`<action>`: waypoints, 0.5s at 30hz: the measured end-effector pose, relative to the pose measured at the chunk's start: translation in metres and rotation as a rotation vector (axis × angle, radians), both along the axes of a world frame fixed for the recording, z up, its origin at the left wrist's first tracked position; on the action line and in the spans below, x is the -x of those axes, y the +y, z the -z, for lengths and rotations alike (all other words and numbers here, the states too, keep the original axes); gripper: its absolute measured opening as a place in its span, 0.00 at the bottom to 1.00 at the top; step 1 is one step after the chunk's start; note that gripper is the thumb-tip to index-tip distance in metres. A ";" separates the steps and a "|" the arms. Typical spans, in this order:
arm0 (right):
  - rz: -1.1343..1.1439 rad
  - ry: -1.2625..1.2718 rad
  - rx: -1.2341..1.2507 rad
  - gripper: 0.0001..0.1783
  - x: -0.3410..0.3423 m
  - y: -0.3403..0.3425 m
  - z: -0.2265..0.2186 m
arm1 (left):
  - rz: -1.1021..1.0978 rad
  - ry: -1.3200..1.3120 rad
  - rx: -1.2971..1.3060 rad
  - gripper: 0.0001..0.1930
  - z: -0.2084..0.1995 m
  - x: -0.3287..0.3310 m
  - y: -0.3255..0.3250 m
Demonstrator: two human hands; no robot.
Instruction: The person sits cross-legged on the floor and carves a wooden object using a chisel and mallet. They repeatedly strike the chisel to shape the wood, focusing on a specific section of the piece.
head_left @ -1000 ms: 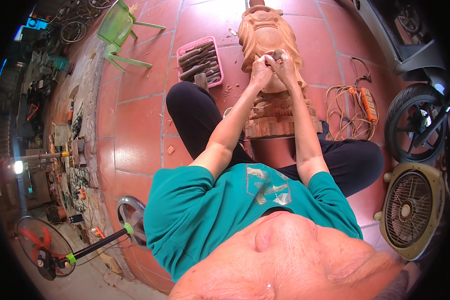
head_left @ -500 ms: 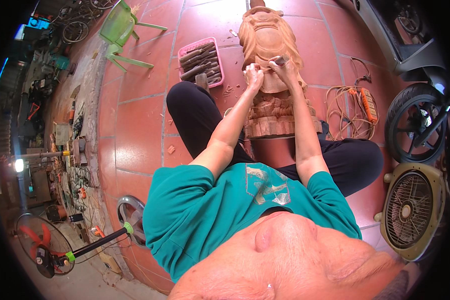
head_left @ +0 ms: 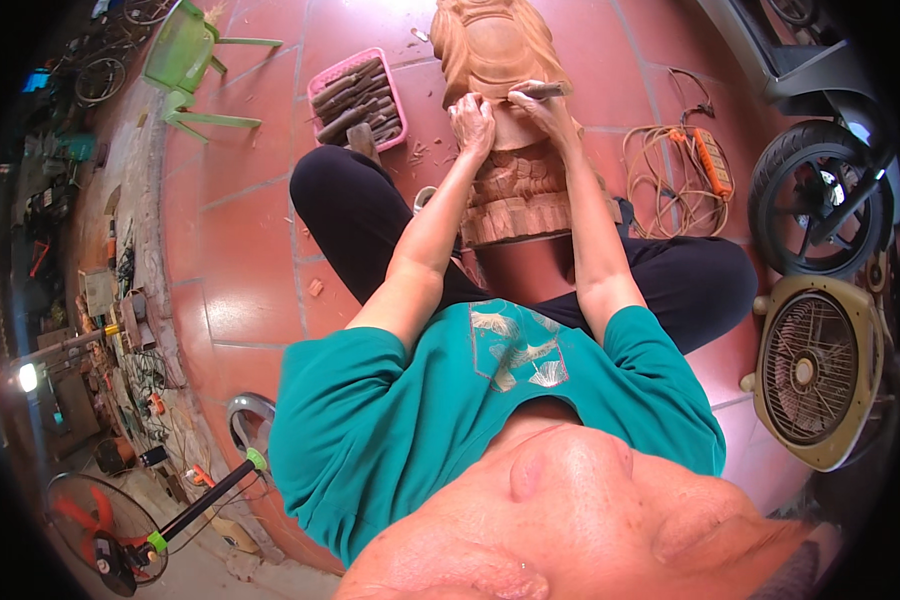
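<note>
Evidently the landmark is a carved wooden figure (head_left: pixel 500 60), lying lengthwise on red tiles (head_left: pixel 250 220) with its stepped base toward the seated person and its far end cut off by the upper edge of the view. Both hands are over the part of the carving just beyond that base. The right hand (head_left: pixel 544 110) is over the carving's right half, its fingers closed around a dark tool (head_left: pixel 542 91) that lies roughly crosswise to the carving; the working end is hard to make out. The left hand (head_left: pixel 472 122) lies over the carving's left edge with its fingers bent; whether they pinch anything, I cannot tell.

Left of the carving, a narrow strip of tile dotted with wood shavings (head_left: pixel 418 153) separates it from a pink basket (head_left: pixel 399 105) packed with tools (head_left: pixel 352 100). On the carving's right, another strip of tile reaches to a tangled cord (head_left: pixel 660 190) and an orange power strip (head_left: pixel 713 162). Farther right of it are a black wheel (head_left: pixel 763 200) and a box fan (head_left: pixel 805 372). Bent legs (head_left: pixel 345 205) in dark trousers spread to either side of the carving's base, bounding the room there. Well left of the carving, past the basket, is a green chair (head_left: pixel 182 50).
</note>
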State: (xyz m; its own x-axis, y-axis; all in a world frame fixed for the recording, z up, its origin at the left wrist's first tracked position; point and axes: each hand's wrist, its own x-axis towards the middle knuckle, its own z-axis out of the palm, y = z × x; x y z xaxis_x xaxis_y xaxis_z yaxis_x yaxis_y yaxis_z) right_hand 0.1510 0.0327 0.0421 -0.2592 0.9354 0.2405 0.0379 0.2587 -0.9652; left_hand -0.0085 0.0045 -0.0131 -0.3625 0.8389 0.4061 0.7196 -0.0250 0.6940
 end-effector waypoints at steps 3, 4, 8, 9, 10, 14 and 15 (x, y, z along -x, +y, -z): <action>-0.011 0.018 0.151 0.08 -0.007 -0.006 -0.007 | -0.029 0.025 0.022 0.11 0.003 -0.002 -0.002; -0.006 0.032 0.201 0.08 -0.010 -0.005 -0.008 | -0.025 0.036 0.012 0.12 0.003 -0.002 -0.002; 0.112 0.041 0.138 0.09 -0.022 -0.002 -0.017 | -0.037 0.023 0.021 0.11 0.002 -0.004 -0.002; 0.165 -0.018 0.113 0.09 -0.025 -0.003 -0.023 | -0.032 0.012 0.021 0.11 0.000 -0.004 -0.002; 0.177 -0.037 0.119 0.09 -0.026 -0.004 -0.029 | -0.028 0.002 0.021 0.11 -0.002 -0.005 -0.002; 0.193 -0.050 0.032 0.08 -0.026 -0.009 -0.035 | -0.050 -0.024 0.069 0.11 -0.007 -0.008 -0.004; 0.184 -0.039 -0.017 0.08 -0.026 -0.008 -0.033 | -0.064 -0.021 0.073 0.11 -0.007 -0.007 -0.005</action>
